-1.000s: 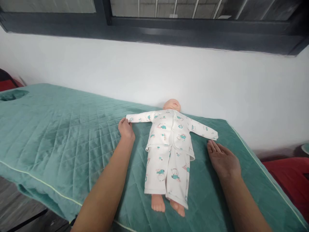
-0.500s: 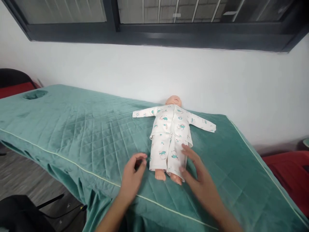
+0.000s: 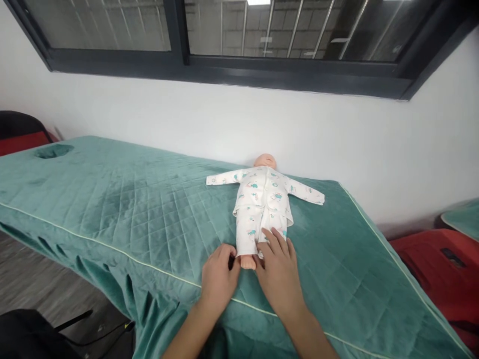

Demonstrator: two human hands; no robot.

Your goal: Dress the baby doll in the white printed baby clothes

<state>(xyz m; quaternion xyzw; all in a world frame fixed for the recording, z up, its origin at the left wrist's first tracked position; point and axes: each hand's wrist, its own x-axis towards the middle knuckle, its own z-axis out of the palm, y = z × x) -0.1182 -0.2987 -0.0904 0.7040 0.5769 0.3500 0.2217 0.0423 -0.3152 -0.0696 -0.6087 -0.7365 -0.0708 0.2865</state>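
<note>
Left hand (image 3: 219, 273): fingers curled loosely at the hem of the near trouser leg, thumb side against the doll's bare foot (image 3: 247, 262); touching the cloth, though a real pinch on it cannot be told from this angle. Right hand (image 3: 277, 267): open and flat, palm down, fingers spread over the other trouser leg and covering that foot, pressing the cloth against the bed rather than gripping anything. Both hands at the same end, probably because the leg cuffs are there and the near edge of the bed is within easy reach.

Just beyond the fingers: the white printed trousers (image 3: 253, 230), then the matching jacket (image 3: 264, 192), closed down the front, sleeves stretched out flat to either side. Baby doll (image 3: 265, 161) lying on its back, head towards the wall, feet towards the wearer of the camera, near the right end of the bed.

Underneath: a teal quilted cover (image 3: 130, 204) with pale piping, a face hole near the far left end. Beyond: white wall, dark-framed window (image 3: 179, 30) above, red seat (image 3: 437, 264) to the right, dark chair at lower left.
</note>
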